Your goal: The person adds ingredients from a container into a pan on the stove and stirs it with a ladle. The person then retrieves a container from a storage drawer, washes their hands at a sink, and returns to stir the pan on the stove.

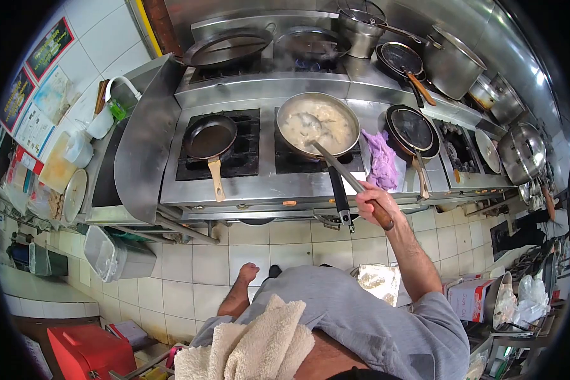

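My right hand (pixel 377 206) is closed around the long handle of a metal ladle (pixel 342 170), near its wooden end. The ladle's bowl dips into a pale, creamy, bubbling liquid (pixel 329 120) inside a deep frying pan (pixel 354 136). That pan sits on a front burner, its black handle (pixel 339 196) pointing towards me below the ladle. Low at my side hangs my left hand (pixel 249 272), its fingers curled in with nothing visible in them. Right of the pan, a crumpled purple cloth (pixel 382 161) lies on the steel stove top.
A small black pan (pixel 210 136) with a wooden handle sits on the left burner. Stacked pans (pixel 413 130) stand right of the cloth. Two wide pans (pixel 228 47) occupy the back burners, one over a blue flame. A large pot (pixel 453 60) stands at back right.
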